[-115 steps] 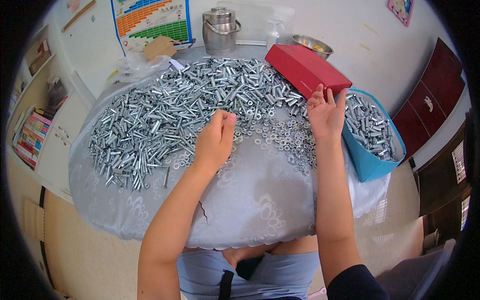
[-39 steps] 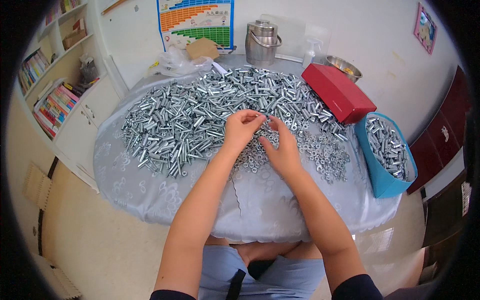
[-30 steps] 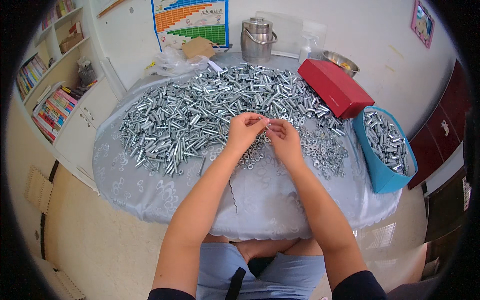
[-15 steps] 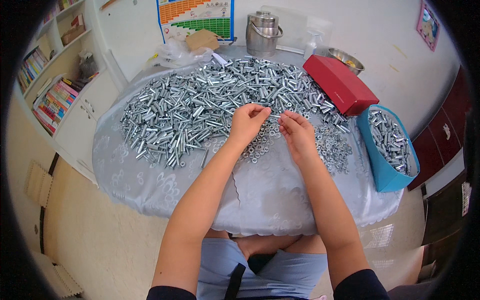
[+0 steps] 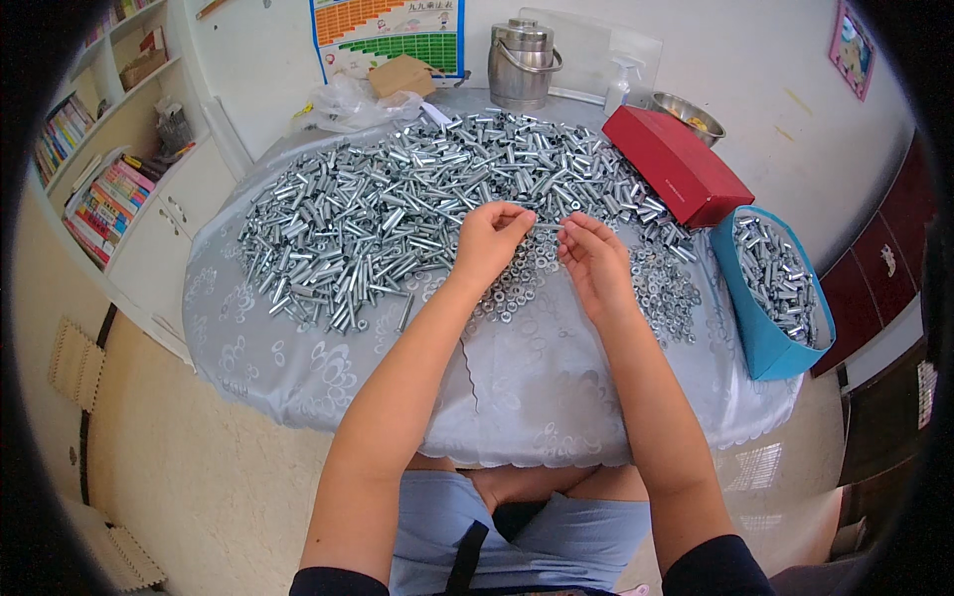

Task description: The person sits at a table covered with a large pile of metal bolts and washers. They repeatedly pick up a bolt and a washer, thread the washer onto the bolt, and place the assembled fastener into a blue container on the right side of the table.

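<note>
Metal piece point(image 5: 548, 227) between hands point(image 5: 485, 246); lettered chart point(image 5: 391, 42)

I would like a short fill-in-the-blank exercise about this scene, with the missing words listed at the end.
1. A thin metal piece is held between the left hand and the right hand; the hand nearer to the blue bin is the ____ one.
2. The long box next to that bin is coloured ____.
3. In the picture, the steel canister stands to the ____ of the spray bottle.
4. The colourful poster hangs on the ____.

Missing words: right; red; left; wall.
</note>
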Tool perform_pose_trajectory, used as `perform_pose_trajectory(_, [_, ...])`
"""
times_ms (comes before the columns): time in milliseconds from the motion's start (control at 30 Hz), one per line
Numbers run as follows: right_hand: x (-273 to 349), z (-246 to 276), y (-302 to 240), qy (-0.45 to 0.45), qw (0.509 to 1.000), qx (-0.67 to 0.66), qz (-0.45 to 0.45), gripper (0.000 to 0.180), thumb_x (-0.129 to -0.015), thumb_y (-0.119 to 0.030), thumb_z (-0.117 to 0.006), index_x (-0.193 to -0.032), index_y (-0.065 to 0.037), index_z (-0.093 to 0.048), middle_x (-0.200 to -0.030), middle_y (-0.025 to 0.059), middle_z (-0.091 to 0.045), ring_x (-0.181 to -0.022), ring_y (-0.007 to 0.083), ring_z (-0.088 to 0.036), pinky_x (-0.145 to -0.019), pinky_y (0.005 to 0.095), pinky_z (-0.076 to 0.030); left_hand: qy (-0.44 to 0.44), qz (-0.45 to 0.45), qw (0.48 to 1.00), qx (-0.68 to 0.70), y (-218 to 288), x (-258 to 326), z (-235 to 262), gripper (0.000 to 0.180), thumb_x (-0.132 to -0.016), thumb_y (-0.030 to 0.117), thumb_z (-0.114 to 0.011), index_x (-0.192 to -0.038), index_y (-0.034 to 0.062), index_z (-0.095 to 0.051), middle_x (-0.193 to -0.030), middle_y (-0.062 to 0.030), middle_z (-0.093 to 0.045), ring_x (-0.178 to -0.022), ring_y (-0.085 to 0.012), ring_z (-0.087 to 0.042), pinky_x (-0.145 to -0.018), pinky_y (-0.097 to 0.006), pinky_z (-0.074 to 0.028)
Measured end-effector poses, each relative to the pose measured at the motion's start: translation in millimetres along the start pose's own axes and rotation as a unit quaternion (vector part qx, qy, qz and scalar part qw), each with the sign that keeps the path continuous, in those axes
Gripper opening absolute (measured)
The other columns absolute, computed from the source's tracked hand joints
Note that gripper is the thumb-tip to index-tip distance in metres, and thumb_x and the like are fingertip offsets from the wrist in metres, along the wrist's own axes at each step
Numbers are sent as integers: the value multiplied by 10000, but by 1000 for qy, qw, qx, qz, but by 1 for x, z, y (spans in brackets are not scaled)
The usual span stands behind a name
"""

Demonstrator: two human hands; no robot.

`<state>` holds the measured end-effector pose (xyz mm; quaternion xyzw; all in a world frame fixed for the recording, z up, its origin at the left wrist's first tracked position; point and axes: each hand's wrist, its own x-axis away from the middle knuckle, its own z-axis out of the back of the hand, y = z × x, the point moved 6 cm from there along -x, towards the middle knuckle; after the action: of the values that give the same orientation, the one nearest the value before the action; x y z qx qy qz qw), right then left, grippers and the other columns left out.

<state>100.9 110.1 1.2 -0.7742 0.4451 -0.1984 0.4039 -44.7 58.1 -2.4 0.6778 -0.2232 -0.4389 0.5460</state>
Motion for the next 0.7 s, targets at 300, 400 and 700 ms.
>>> perform_pose_trajectory(300, [4, -8, -10, -5, 991, 101, 92, 176, -770, -24, -612, -935, -2, -555, -855, 38, -577, -742, 96, -538, -655, 210, -426, 123, -151, 973, -120, 32, 21, 7, 125, -818, 118, -582, -875, 6, -584, -769, -48, -623, -697, -105, -580, -646, -240, -450])
perform_pose_trajectory(400, [13, -21, -12, -33, 976, 170, 132, 188, -768, -13, -607, -950, -4, -555, -862, 34, -576, -741, 80, -536, -648, 200, -422, 154, -160, 967, -121, 35, 17, 19, 126, -827, 132, -580, -870, 14, -577, -755, -34, -608, -660, -88, -544, -622, -238, -437])
perform_pose_trajectory(700, [13, -26, -7, -71, 959, 213, 172, 181, -766, -13, -607, -939, -6, -553, -881, 42, -578, -680, 71, -538, -584, 190, -424, 168, 121, 804, -558, 24, -13, 214, 231, -687, 210, -589, -801, 13, -628, -856, -183, -625, -816, -317, -603, -719, -387, -468])
